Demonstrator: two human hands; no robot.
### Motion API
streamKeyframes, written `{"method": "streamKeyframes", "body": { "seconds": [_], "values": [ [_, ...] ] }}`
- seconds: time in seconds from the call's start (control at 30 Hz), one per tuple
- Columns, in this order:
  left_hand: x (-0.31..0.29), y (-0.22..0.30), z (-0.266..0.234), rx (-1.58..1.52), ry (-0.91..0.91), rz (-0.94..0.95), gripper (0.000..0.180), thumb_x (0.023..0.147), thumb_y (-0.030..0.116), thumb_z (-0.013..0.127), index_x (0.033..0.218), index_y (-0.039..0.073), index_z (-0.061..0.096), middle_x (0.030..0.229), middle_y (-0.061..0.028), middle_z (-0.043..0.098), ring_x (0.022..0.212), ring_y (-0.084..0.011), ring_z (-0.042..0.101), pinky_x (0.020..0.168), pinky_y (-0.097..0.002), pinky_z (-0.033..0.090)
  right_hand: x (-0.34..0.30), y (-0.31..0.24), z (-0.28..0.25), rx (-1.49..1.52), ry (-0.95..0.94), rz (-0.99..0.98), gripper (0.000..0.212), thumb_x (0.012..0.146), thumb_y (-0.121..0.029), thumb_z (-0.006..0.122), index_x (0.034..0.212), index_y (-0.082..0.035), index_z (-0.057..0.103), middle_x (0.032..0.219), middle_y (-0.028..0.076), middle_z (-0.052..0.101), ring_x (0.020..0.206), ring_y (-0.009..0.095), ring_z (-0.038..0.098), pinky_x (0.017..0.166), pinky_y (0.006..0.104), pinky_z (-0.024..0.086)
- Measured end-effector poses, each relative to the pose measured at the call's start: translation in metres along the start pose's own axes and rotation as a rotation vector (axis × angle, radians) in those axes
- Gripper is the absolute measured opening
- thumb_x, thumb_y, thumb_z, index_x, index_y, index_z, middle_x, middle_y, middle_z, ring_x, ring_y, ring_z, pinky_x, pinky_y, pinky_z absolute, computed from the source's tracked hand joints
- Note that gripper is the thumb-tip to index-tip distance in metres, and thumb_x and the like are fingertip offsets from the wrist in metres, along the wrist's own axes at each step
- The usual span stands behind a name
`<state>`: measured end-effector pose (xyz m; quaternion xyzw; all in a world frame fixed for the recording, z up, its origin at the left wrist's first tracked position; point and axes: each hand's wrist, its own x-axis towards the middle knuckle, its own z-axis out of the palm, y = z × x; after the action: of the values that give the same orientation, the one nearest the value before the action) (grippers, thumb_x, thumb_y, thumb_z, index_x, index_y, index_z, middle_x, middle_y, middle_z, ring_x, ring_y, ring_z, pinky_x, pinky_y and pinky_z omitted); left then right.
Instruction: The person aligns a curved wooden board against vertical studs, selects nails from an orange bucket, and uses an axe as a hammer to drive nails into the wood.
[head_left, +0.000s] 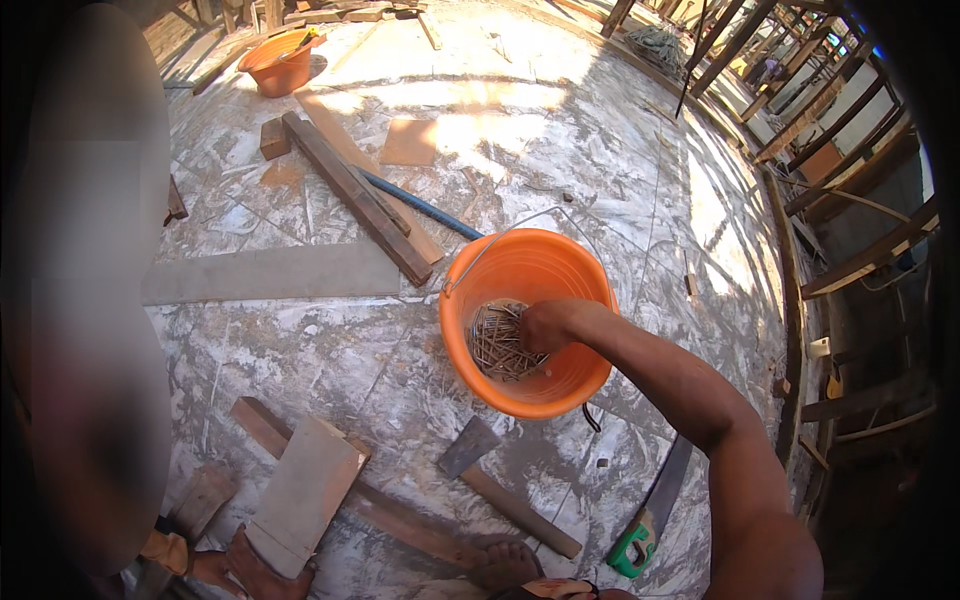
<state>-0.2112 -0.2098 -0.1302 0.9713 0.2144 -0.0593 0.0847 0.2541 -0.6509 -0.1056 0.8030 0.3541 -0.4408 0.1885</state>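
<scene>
Nails (pixel 495 345), slim and metallic, in a round orange plastic bucket (pixel 530 262); right hand (pixel 546 327) among them, grip unclear.

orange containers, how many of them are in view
2: a bucket near the middle, with nails and the right hand inside, and a tub farther off at the upper left. The blurred area at left could hide others.
</scene>
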Motion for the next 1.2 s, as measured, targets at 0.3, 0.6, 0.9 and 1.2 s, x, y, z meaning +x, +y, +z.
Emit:
{"method": "streamKeyframes", "body": {
  "seconds": [0.3, 0.6, 0.9, 1.2],
  "values": [
    [-0.005, -0.016, 0.018, 0.168, 0.032, 0.069, 0.109, 0.069, 0.070, 0.079, 0.141, -0.007, 0.053, 0.138, -0.0349, 0.054, 0.133, -0.0518, 0.045, 0.116, -0.0625, 0.029, 0.037, 0.026, 0.059, 0.329, 0.697, 0.048, 0.023, 0.086, -0.014, 0.061, 0.103, -0.003, 0.072, 0.117, 0.020, 0.067, 0.107, 0.037, 0.068, 0.093, 0.0486, 0.055],
    [-0.004, -0.025, 0.010, 0.251, -0.033, 0.049, 0.109, 0.071, 0.072, 0.077, 0.142, -0.007, 0.052, 0.139, -0.0341, 0.053, 0.132, -0.0527, 0.044, 0.116, -0.0630, 0.028, 0.005, 0.000, 0.041, 0.271, 0.465, 0.061, 0.021, 0.089, -0.020, 0.061, 0.104, -0.013, 0.073, 0.114, 0.020, 0.065, 0.107, 0.037, 0.066, 0.094, 0.0474, 0.053],
    [-0.002, -0.021, 0.011, 0.227, -0.063, 0.055, 0.112, 0.073, 0.073, 0.074, 0.149, -0.005, 0.046, 0.150, -0.0321, 0.045, 0.141, -0.0504, 0.037, 0.118, -0.0615, 0.026, 0.025, 0.034, 0.073, 0.425, 0.375, -0.062, 0.039, 0.090, -0.028, 0.065, 0.127, -0.015, 0.066, 0.120, 0.018, 0.069, 0.111, 0.040, 0.066, 0.097, 0.0492, 0.052],
    [-0.011, -0.039, 0.020, 0.157, 0.091, 0.154, 0.111, 0.069, 0.061, 0.077, 0.151, -0.004, 0.039, 0.147, -0.0271, 0.045, 0.138, -0.0473, 0.040, 0.118, -0.0577, 0.026, -0.012, -0.028, 0.046, 0.181, 0.485, 0.016, 0.063, 0.085, -0.033, 0.072, 0.143, -0.019, 0.054, 0.133, 0.015, 0.060, 0.116, 0.037, 0.065, 0.095, 0.0511, 0.054]
  ]
}}
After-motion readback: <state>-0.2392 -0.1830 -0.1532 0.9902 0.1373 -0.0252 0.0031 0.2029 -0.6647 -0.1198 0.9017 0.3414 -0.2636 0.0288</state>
